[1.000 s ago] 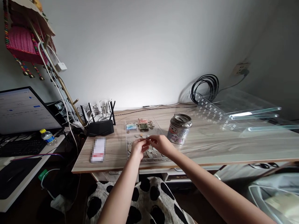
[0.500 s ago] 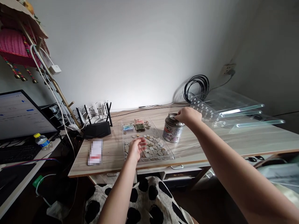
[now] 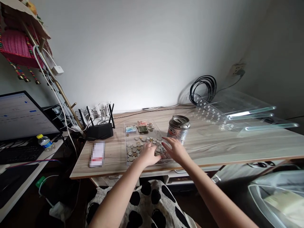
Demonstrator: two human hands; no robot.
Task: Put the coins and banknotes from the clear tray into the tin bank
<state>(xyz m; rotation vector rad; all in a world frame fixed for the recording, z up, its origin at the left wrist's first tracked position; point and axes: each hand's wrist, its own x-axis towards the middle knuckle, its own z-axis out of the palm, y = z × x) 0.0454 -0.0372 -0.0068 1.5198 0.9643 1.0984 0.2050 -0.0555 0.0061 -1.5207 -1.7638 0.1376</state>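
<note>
Firstly, nearest: spotted cloth [image 3: 154, 202] over the lap, before the table [image 3: 225, 145]; clock directions run from here, wall at twelve.

Item: left hand [image 3: 149, 154], at twelve, fingers spread and bent over the coins [image 3: 134, 148]; whether it touches or covers one, I cannot tell from my place.

Item: right hand [image 3: 174, 150], towards one, thumb apart from fingers, at the same coins; anything beneath it is likewise unseen. Hazard: with the hands so close, a hasty sweep could flick coins over the near rim.

Item: coins, loose, many, in a clear tray [image 3: 135, 134] at twelve. Hazard: thin and flat, they may evade fingertips.

Item: metal can [image 3: 178, 129], slotted lid, upright, at one, just beyond the right hand. Hazard: a careless wrist could topple it.

Item: banknotes [image 3: 142, 129], folded, far end of tray, between eleven and twelve. Hazard: light, easily scattered by a brushing finger.

Item: clear panels [image 3: 249, 120], at two, well apart; slight risk.
</note>
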